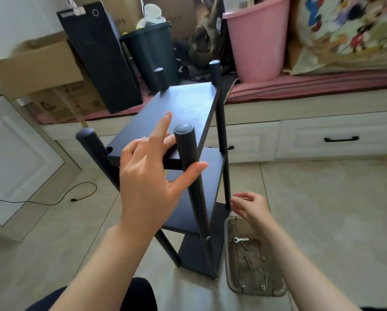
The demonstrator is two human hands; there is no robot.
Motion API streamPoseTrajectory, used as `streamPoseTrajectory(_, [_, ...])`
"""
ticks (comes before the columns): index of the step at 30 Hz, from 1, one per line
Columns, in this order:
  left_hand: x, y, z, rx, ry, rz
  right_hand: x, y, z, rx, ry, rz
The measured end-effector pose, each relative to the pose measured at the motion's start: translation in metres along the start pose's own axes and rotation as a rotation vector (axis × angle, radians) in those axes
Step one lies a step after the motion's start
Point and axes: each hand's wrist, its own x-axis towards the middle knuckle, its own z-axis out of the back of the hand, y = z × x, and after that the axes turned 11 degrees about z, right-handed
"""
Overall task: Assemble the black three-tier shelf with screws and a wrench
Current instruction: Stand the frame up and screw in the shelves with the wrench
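Shelf (183,104) stands on the tiled floor (322,209), three boards stacked, long axis vertical, four posts poking above the top board. Left hand (149,176) spread wide at the near end of the top board: fingers lie on the board, thumb touches the near right post (188,158), nothing gripped. Right hand (250,207) loosely curled just beside the far right post, low down; can't tell if it touches. Tray (230,277) right of the shelf base holds wrench (240,239) and screws (247,261). Bottom board partly hidden behind left forearm.
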Motion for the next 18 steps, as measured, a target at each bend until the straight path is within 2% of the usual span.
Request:
streamPoseTrajectory(3, [0.004, -0.001, 0.005, 0.034, 0.047, -0.026, -0.033, 0.07, -0.025, 0.468, 0.116, 0.068])
streamPoseTrajectory(6, [0.007, -0.002, 0.01, 0.078, 0.097, -0.061, -0.066, 0.109, -0.045, 0.687, 0.316, 0.083])
streamPoseTrajectory(9, [0.01, -0.005, 0.015, 0.078, 0.136, -0.041, -0.085, 0.124, -0.058, 0.702, 0.404, 0.119])
streamPoseTrajectory(14, [0.016, 0.005, 0.027, 0.038, 0.201, 0.016, -0.094, 0.128, -0.087, 0.587, 0.318, 0.216])
streamPoseTrajectory(18, [0.027, 0.025, 0.043, -0.003, 0.232, 0.131, -0.095, 0.117, -0.123, 0.43, 0.251, 0.312])
